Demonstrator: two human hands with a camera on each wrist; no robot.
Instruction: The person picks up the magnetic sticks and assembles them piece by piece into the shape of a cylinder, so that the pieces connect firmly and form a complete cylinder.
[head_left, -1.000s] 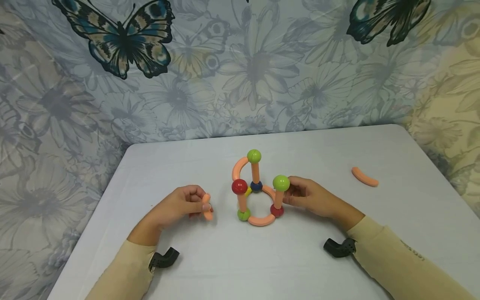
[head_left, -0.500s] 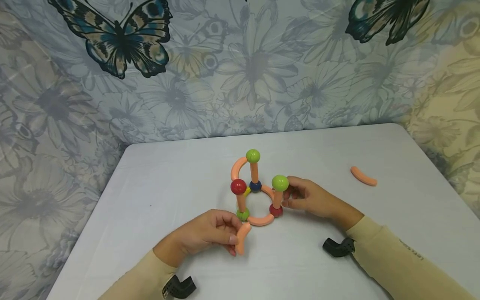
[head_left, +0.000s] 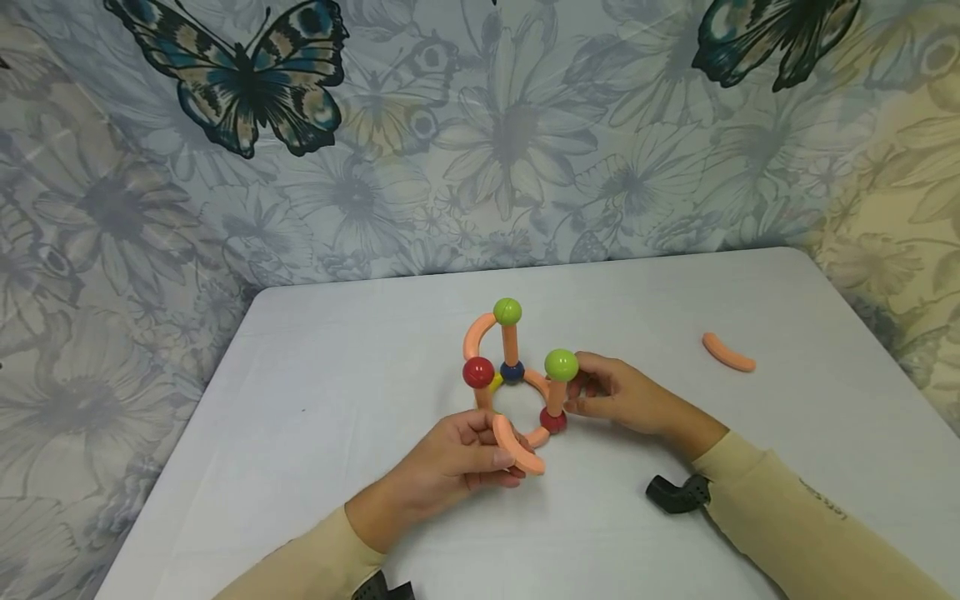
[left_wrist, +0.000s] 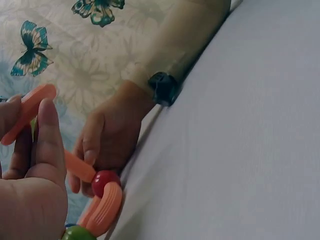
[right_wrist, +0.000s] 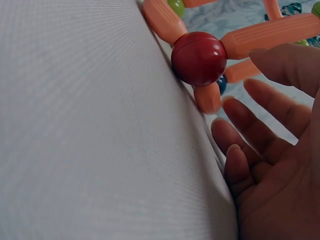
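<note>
My left hand [head_left: 461,458] pinches a curved orange building stick [head_left: 517,450] between thumb and fingers, in front of a ball-and-stick toy structure. That structure has a ring of curved sticks with upright rods. Two green balls [head_left: 561,365] and a red ball [head_left: 478,372] top the rods. A blue ball [head_left: 512,372] and a lower red ball [head_left: 553,419] sit in the base. My right hand [head_left: 611,392] is beside the right upright rod [right_wrist: 270,36]; its thumb touches the rod and the other fingers are loosely bent. The left hand hides the structure's front left base.
Another curved orange stick [head_left: 729,352] lies on the white table [head_left: 637,308] at the right. A patterned cloth with flowers and butterflies [head_left: 247,75] hangs behind the table. Black cameras [head_left: 678,494] are worn on both wrists.
My left hand has moved right with the curved stick, from left of the structure to its front, and the stick has turned. The right hand and the structure have stayed in place.
</note>
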